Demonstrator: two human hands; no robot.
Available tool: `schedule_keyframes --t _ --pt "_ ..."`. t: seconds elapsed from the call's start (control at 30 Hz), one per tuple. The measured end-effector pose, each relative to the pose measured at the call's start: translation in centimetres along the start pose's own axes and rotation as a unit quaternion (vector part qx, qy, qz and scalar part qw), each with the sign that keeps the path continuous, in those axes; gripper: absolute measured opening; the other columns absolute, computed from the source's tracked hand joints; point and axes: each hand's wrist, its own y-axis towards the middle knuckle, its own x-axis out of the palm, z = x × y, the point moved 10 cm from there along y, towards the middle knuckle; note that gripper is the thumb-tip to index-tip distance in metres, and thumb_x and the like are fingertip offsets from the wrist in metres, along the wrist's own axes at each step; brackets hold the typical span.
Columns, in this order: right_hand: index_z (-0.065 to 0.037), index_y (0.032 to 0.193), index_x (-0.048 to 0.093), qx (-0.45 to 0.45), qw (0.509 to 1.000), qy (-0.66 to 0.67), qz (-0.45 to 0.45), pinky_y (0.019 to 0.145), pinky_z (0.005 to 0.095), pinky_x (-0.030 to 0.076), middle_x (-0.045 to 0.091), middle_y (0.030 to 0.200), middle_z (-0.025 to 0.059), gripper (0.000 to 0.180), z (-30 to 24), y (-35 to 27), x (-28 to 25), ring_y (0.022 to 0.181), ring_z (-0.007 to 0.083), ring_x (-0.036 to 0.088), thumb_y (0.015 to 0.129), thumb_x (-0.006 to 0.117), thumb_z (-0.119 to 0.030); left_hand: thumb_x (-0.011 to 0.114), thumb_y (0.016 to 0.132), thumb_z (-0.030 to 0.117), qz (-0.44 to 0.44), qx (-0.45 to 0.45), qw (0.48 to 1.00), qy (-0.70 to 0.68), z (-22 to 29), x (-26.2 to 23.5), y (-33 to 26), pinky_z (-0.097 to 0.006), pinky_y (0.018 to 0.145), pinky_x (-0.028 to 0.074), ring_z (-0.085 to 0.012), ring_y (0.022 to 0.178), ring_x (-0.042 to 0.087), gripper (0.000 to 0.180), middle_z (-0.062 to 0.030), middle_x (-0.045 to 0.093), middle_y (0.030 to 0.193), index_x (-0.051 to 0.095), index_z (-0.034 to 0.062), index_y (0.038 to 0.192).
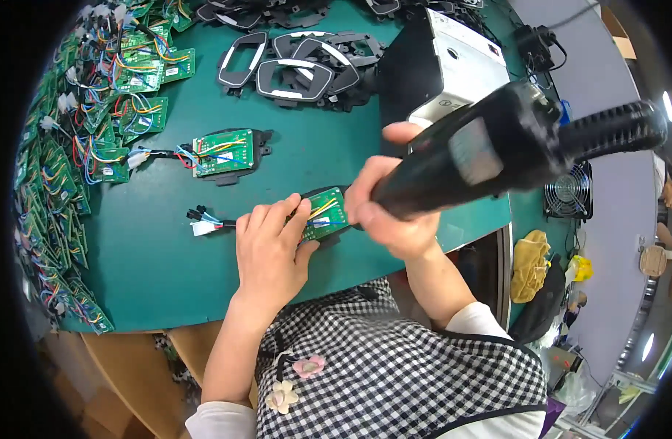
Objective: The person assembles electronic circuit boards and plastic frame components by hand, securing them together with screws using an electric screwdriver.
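a green circuit board (330, 208) on a green tabletop (153, 271), partly under the left hand (271, 241) and just beside the right. the left hand is bent over it, fingers toward its far edge and thumb at its near edge — gripping it, it seems, to stop it turning. the right hand (394, 208) is wrapped around a thick black cylindrical tool (427, 168), its body slanting up toward the camera; this looks like a way to bring the working end down on the board's right side. that end is hidden, so contact cannot be told.

the board is tilted slightly, with yellow and blue wires across its face and a black plastic part showing behind its far edge. its cable runs out left of the left hand to a white connector (204, 228), perhaps laid there to keep clear.

beyond the left hand is a second wired board (226, 152) on a black backing; farther left, a heap of boards (65, 183) — beyond both hands, black-and-white frames (296, 79), probably stocked within reach.
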Motion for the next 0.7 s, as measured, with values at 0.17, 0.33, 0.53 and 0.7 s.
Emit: schedule_keyframes --t 0.17,0.33,0.53,0.7 --pt "0.003 0.104 0.046 -0.017 0.996 -0.071 -0.043 0.052 0.0227 0.041 0.055 0.063 0.0071 0.044 -0.3 -0.3 0.3 0.054 0.0135 0.052 0.064 0.063 -0.001 0.073 0.058 0.008 -0.011 0.014 1.0 0.012 0.3 0.3 0.2 -0.037 0.08 0.037 -0.024 0.093 0.052 0.052 -0.0068 0.057 0.108 0.058 0.0048 0.108" --pt "-0.005 0.134 0.003 -0.29 0.948 -0.038 0.126 0.056 0.033 0.051 0.054 0.065 0.0083 0.081 -11.1 -1.0 -5.9 0.054 0.0184 0.056 0.074 0.058 0.0 0.075 0.058 0.012 -0.009 0.06 0.998 0.026 1.4 0.9 -0.4 -0.039 0.083 0.036 -0.0245 0.095 0.051 0.057 -0.008 0.054 0.112 0.056 0.0053 0.111" --pt "0.001 0.13 0.026 -0.275 0.927 -0.164 0.196 0.053 0.0245 0.046 0.056 0.061 0.005 0.067 -11.8 1.3 -9.6 0.052 0.0135 0.056 0.071 0.058 0.006 0.08 0.05 0.014 -0.013 -0.017 0.998 0.063 0.5 -1.4 0.3 -0.044 0.092 0.032 -0.0271 0.091 0.047 0.057 -0.0082 0.048 0.092 0.056 0.0072 0.102" --pt "0.0 0.132 0.019 -0.165 0.963 -0.118 0.179 0.053 0.027 0.047 0.054 0.06 0.005 0.073 -9.6 0.8 -7.9 0.051 0.0148 0.055 0.071 0.059 0.002 0.079 0.05 0.01 0.034 0.011 0.999 0.04 -0.5 -0.7 -0.5 -0.041 0.083 0.037 -0.0264 0.082 0.049 0.042 -0.0064 0.049 0.082 0.063 0.0072 0.089"
